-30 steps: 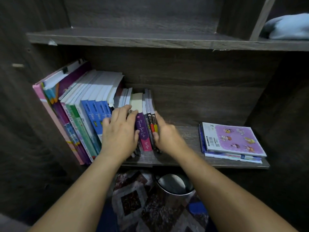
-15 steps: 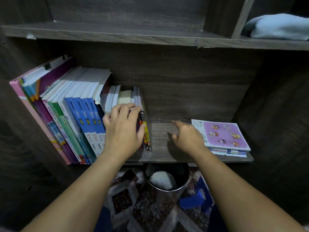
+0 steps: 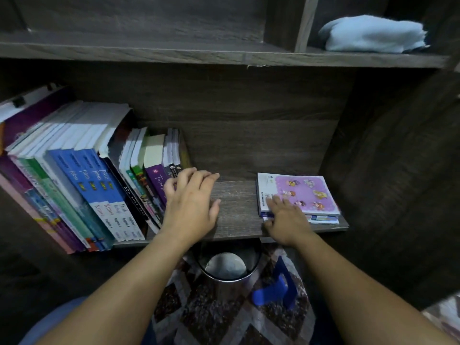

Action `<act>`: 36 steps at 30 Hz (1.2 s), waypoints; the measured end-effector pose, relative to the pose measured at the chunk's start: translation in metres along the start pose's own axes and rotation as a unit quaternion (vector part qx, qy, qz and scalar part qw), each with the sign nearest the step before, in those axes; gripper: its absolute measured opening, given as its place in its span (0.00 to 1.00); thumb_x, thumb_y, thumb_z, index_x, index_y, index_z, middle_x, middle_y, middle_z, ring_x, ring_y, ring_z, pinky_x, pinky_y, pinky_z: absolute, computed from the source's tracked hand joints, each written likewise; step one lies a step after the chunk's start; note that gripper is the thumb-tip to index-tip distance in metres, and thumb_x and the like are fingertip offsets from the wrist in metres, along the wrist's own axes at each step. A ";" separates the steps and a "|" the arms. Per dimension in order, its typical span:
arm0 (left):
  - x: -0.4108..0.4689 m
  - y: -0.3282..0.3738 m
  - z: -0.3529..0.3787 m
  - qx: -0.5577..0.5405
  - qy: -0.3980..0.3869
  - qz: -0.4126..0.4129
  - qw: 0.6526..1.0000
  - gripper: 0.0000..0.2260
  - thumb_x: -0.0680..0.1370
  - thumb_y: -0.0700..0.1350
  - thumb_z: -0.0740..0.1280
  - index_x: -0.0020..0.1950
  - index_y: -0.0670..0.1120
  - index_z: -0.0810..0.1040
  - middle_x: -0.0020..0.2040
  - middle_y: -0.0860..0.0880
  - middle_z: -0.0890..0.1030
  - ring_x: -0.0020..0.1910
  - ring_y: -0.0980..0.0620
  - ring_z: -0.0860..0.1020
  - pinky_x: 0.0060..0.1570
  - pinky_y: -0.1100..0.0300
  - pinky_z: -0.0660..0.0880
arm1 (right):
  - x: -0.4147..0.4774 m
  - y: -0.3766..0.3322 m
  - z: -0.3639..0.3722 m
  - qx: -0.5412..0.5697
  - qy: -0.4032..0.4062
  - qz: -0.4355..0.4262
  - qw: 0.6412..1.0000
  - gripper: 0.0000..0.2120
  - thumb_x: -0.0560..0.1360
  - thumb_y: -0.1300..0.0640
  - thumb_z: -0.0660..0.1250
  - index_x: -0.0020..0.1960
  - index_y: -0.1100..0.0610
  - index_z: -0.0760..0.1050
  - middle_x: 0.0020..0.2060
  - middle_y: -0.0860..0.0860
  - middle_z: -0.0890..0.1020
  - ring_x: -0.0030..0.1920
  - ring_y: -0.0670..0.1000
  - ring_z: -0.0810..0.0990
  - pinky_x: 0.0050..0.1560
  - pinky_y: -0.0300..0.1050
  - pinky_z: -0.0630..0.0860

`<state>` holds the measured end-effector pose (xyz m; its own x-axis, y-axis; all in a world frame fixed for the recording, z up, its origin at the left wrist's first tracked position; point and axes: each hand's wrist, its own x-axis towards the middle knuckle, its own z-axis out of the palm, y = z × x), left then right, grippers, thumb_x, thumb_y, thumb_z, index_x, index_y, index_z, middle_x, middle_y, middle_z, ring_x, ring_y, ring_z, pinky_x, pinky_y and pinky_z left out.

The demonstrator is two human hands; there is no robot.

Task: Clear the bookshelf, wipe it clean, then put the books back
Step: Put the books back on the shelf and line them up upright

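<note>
Scene: A dark wooden bookshelf is seen from above, and two bare forearms are stretched toward its lower shelf (image 3: 236,210).

Left hand: The left hand (image 3: 191,207) is laid with loosely spread fingers against the spines at the right end of the row of standing books (image 3: 99,185). Nothing is gripped.

Right hand: The right hand (image 3: 286,220) is rested on the near left corner of the flat stack (image 3: 311,195). Its fingers are laid flat on the purple cover and the thumb is held by the stack's edge. No closed pinch is seen.

Between the hands: A bare strip of shelf board is left.

Where the books are: The row runs away to the left of the left hand and is tilted leftward. The stack lies under and beyond the right hand, well apart from the row.

Handling, row: The row is judged heavy as a block. Its glossy spines are likely slippery, and the tilted books could slump once the end ones are drawn out. A few at a time are best squeezed from both sides, low on the spines.

Handling, stack: These thin soft covers are judged light, bendable and apt to slide over each other. They are best lifted from under the bottom book, with a thumb pressed on top.

Nearby: A pale blue cloth (image 3: 373,33) is folded on the upper shelf above the right hand. A round bin (image 3: 226,267) and a blue bookend (image 3: 273,292) are seen on the rug (image 3: 211,319) below both hands.
</note>
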<state>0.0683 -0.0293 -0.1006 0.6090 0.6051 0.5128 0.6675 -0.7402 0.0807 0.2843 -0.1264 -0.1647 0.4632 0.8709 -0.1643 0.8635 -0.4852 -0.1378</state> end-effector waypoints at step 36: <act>0.003 -0.054 -0.028 0.057 0.042 -0.153 0.986 0.28 0.70 0.49 0.73 0.68 0.46 0.71 0.65 0.44 0.72 0.70 0.41 0.61 0.64 0.45 0.57 | -0.004 -0.109 -0.037 0.421 0.232 -0.116 0.869 0.40 0.73 0.60 0.71 0.75 0.39 0.52 0.49 0.51 0.78 0.39 0.49 0.79 0.40 0.40 0.77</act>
<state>0.0221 0.0043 -0.0790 0.3378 0.7642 0.5494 0.8605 -0.4872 0.1486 0.1953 -0.0741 -0.1131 0.4945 0.7966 0.3478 0.5827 -0.0068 -0.8127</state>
